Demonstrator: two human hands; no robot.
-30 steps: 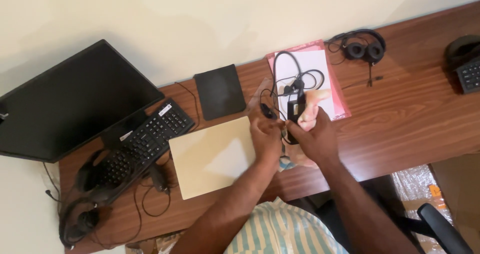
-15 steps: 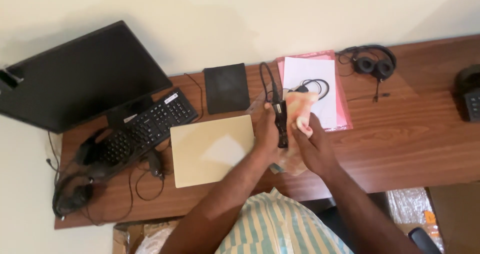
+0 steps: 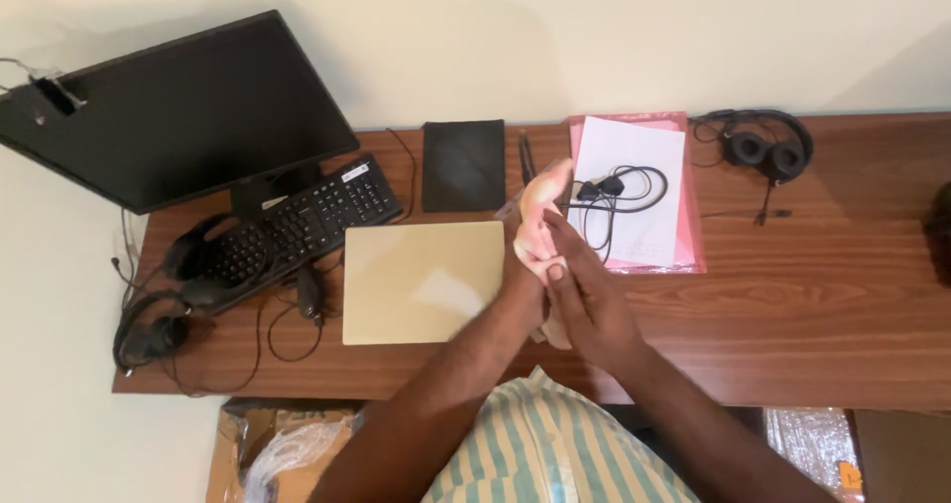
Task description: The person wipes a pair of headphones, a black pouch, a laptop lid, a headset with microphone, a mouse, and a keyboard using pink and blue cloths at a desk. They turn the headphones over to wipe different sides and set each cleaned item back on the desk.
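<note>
From my seat I see both hands meet over the near middle of the wooden desk [image 3: 812,295]. The left hand [image 3: 540,221] is raised with its palm turned up and its fingers stretched flat toward the far edge, held close together rather than spread; I see nothing gripped in it. The right hand [image 3: 584,300] lies against it from the near side, its fingers extended and pressed along the heel and wrist of the left, so the two are touching, flat on flat; whether anything thin is caught between them I cannot tell. Just beyond the left fingertips a dark pen-like stick [image 3: 526,156] lies on the wood. Just to the right of the hands sits a white sheet [image 3: 649,137] on a pink folder [image 3: 693,236], and on the sheet lies a coiled black cable [image 3: 619,188] with a small clip or plug, close to the left fingertips but apart from them. To the left of the hands, nearly touching the left forearm, lies a closed pale gold laptop [image 3: 421,280]. Beyond it is a flat black pouch [image 3: 463,164]. Farther left are a black keyboard [image 3: 297,226], a dark monitor [image 3: 178,107] and a black headset [image 3: 149,330] with loose wires. Well off to the right, near the far edge, rests a second headset [image 3: 765,149]. Below the desk edge at the left a cardboard box [image 3: 243,449] stands open.
</note>
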